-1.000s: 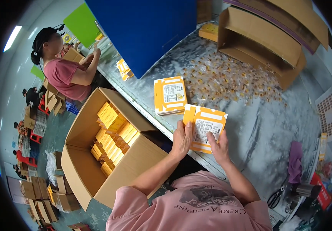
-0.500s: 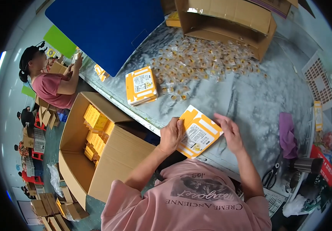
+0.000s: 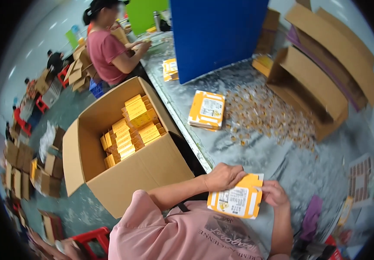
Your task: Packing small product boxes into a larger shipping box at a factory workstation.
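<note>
Over the near edge of the table point(image 3: 256, 160), I see the flat yellow-and-white carton point(image 3: 235, 201) clamped in the left hand point(image 3: 226, 176); the right hand point(image 3: 276, 193) touches its right side, though whether it pinches I cannot tell. Beyond, stacked cartons point(image 3: 207, 109) lie beside scattered wrapped pieces point(image 3: 267, 113).

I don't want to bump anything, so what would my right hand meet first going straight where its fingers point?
Your right hand would first meet the flat orange-and-white carton right beside it, then probably your left hand, though depth is unclear.
</note>
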`<state>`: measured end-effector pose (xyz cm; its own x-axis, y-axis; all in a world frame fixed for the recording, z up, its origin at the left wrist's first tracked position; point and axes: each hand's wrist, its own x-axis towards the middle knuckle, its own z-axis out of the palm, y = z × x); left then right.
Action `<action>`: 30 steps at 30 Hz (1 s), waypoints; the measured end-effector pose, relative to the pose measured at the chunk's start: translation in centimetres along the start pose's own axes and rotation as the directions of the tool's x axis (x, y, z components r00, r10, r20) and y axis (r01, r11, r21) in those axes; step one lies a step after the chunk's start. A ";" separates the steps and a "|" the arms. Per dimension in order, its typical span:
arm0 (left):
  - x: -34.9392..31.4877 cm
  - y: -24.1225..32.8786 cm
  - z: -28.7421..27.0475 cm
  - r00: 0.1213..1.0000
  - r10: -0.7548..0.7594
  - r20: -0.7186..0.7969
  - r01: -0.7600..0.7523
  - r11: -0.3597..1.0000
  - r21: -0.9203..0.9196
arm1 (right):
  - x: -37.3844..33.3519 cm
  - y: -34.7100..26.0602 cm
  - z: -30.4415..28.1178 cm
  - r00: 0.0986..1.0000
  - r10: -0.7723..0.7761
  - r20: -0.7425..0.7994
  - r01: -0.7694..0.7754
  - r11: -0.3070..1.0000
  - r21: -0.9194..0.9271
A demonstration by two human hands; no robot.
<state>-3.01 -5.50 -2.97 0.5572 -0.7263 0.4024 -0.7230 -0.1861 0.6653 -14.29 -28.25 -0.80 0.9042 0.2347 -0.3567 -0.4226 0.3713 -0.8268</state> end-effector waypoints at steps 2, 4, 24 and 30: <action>-0.6 -0.4 -0.3 0.998 -0.050 -0.023 0.048 0.997 -0.068 | 0.4 -0.2 0.8 1.000 -0.004 -0.004 0.004 0.999 -0.049; -0.7 -0.4 -0.8 0.997 -0.030 -0.069 0.025 0.997 -0.074 | 0.7 1.5 -0.2 1.000 0.013 0.023 -0.008 0.981 -0.193; -9.2 -3.3 -5.5 0.992 -0.128 0.017 0.124 0.909 -0.399 | 10.3 -2.1 11.1 0.993 0.104 -0.057 -0.089 0.340 -0.936; -9.0 -5.5 -5.8 0.968 -0.209 -0.138 0.113 0.857 -0.503 | 11.6 -2.8 12.2 0.974 0.181 -0.136 -0.219 0.595 -0.773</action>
<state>-1.68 5.92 -6.66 0.7468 -0.5730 0.3376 -0.3512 0.0913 0.9318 -3.41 -15.58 2.69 0.8127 0.1736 -0.5563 -0.4016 -0.5248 -0.7505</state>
